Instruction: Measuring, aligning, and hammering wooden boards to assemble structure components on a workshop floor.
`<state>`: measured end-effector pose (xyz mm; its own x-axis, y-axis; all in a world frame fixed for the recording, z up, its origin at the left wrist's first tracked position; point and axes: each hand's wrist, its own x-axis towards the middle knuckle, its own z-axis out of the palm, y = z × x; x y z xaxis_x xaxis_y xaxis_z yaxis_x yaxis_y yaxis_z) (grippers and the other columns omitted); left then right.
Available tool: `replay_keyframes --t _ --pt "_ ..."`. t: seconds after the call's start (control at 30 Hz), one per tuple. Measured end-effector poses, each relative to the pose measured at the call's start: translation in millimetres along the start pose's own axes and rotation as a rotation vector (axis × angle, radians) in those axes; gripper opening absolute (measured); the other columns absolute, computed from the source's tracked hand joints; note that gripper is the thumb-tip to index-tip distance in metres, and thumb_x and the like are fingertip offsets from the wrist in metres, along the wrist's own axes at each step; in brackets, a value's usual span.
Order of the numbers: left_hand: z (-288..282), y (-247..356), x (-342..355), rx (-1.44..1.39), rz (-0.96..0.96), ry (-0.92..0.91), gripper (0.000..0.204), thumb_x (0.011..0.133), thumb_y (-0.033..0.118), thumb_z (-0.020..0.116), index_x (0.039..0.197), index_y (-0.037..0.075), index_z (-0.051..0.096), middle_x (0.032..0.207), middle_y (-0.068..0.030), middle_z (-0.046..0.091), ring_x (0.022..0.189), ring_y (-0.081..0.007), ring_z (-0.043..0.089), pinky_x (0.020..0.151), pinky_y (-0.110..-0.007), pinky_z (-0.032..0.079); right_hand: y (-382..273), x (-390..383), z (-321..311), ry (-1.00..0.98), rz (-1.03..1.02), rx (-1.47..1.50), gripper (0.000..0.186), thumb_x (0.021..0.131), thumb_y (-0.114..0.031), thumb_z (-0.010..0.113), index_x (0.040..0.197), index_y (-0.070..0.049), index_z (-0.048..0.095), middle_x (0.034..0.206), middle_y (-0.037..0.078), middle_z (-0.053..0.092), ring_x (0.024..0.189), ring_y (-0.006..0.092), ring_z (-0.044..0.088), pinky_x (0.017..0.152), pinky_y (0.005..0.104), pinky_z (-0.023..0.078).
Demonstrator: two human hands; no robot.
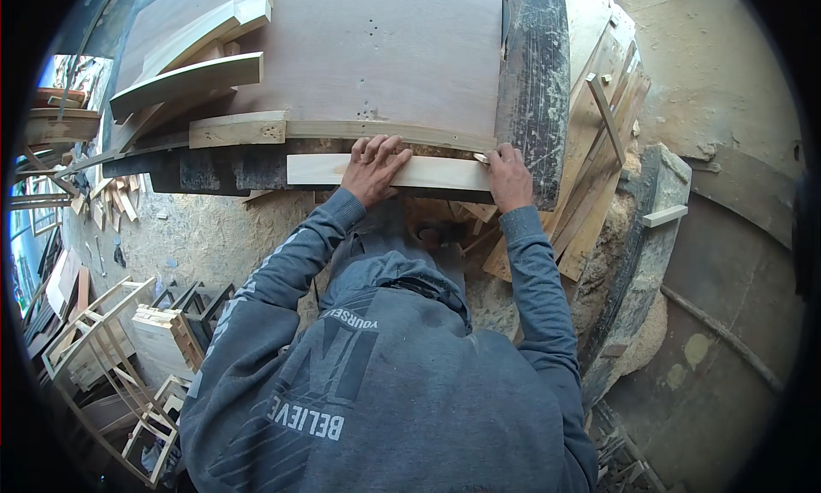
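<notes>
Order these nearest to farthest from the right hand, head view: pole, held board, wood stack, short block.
1. Held board, at the right hand
2. Short block, right side
3. Pole, farther right, lower
4. Wood stack, lower left

Blue-grey sweatshirt (462, 399) with lettered print (342, 356), ribbed cuffs (520, 223)

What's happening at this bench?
Someone in a grey sweatshirt has both hands on a pale board at the near edge of the bench. The left hand has its fingers curled over the board's far edge; the right hand is closed at its right end. A small pale bit shows by the right fingertips, too small to identify. Curved wood pieces lie stacked on the bench's left side.
</notes>
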<state>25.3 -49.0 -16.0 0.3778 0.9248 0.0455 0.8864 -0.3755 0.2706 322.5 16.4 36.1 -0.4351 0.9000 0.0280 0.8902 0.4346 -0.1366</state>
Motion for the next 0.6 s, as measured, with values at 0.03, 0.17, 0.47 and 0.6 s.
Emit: replay_keyframes --t 0.03,0.17,0.47,0.6 --pt "-1 0 2 -0.006 0.012 0.019 0.094 0.059 0.037 0.089 0.141 0.025 0.044 0.142 -0.0055 0.039 0.135 -0.0262 0.036 0.113 -0.051 0.024 2 2 1 0.056 -0.071 -0.004 0.010 0.087 -0.011 0.062 0.097 -0.009 0.064 0.092 0.007 0.062 0.091 0.0258 0.062 0.077 0.0380 0.055" --pt "-4 -2 10 -0.002 -0.042 -0.086 0.102 0.060 0.042 0.090 0.147 0.028 0.040 0.158 -0.0063 0.027 0.148 -0.0277 0.022 0.121 -0.059 0.010 7 6 2 0.103 -0.074 0.053 0.014 0.086 -0.012 0.064 0.100 -0.008 0.065 0.095 0.006 0.063 0.093 0.0261 0.062 0.079 0.0374 0.054" --pt "-1 -1 9 -0.020 -0.010 -0.114 0.090 0.062 0.034 0.088 0.142 0.021 0.049 0.163 -0.0069 0.027 0.151 -0.0289 0.023 0.124 -0.052 0.015 5 -4 4 0.110 -0.050 0.096 0.018 0.088 -0.010 0.063 0.106 -0.011 0.067 0.100 0.004 0.066 0.093 0.0250 0.065 0.076 0.0364 0.056" --pt "-2 -7 4 -0.043 -0.021 -0.099 0.095 0.063 0.033 0.087 0.147 0.022 0.045 0.164 -0.0065 0.025 0.152 -0.0291 0.022 0.124 -0.053 0.013 0 -4 9 0.127 -0.019 0.122 0.020 0.087 -0.005 0.062 0.106 -0.012 0.067 0.103 0.005 0.066 0.093 0.0258 0.066 0.076 0.0374 0.057"
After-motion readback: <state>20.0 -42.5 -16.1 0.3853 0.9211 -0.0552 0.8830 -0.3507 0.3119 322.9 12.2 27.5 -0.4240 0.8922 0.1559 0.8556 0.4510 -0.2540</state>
